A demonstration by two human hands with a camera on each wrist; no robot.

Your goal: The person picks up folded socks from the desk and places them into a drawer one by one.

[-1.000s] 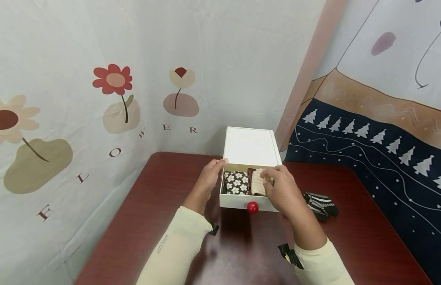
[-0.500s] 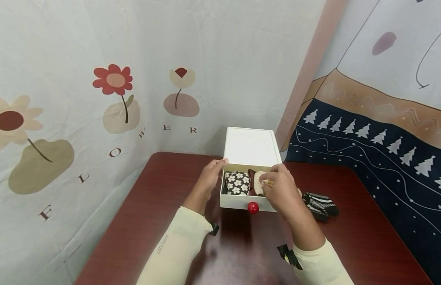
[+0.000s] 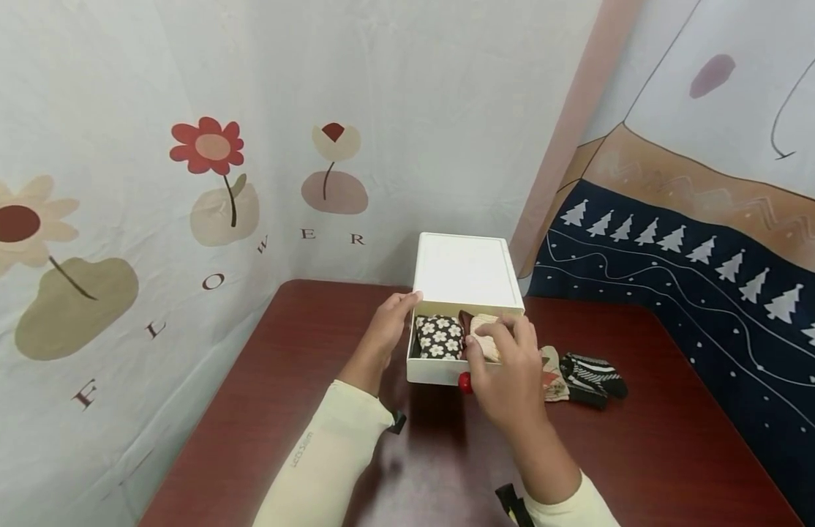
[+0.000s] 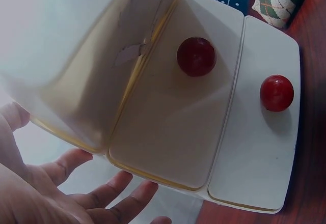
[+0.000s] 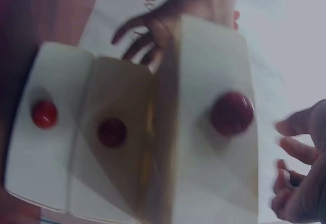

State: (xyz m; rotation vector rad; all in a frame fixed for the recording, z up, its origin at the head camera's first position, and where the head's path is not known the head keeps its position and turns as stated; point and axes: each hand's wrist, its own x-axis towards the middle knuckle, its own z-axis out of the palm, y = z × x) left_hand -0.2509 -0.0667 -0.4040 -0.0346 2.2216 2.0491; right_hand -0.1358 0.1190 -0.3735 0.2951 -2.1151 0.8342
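The right hand (image 3: 509, 377) has just been drawn back toward the bottom of the frame; half a second ago its fingertips were bunched over the cream cloth (image 3: 489, 347), and now they are parted. By this the cloth appears to be released and left in the drawer (image 3: 434, 372), though contact by the fingertips cannot be ruled out from the head view. In the right wrist view, blurred at the right edge, the fingers are seen spread with nothing held. The red knob (image 3: 464, 382) is now partly covered by this hand, while the patterned sock (image 3: 554, 375) at centre right is newly uncovered.

The left hand (image 3: 389, 326) is kept at the left side of the white cabinet (image 3: 468, 271); its grip is loose, with the fingers spaced along the edge and not wrapped round it.

The cream cloth is seen near the centre of the frame, in the right part of the pulled-out drawer. It looks pale, soft and folded, partly hidden by fingers. Beside it a strip of brown cloth (image 3: 465, 322) is shown, then the flowered cloth (image 3: 439, 337), black with white blooms. At centre right, a striped sock (image 3: 595, 375) is laid on the table (image 3: 651, 439).
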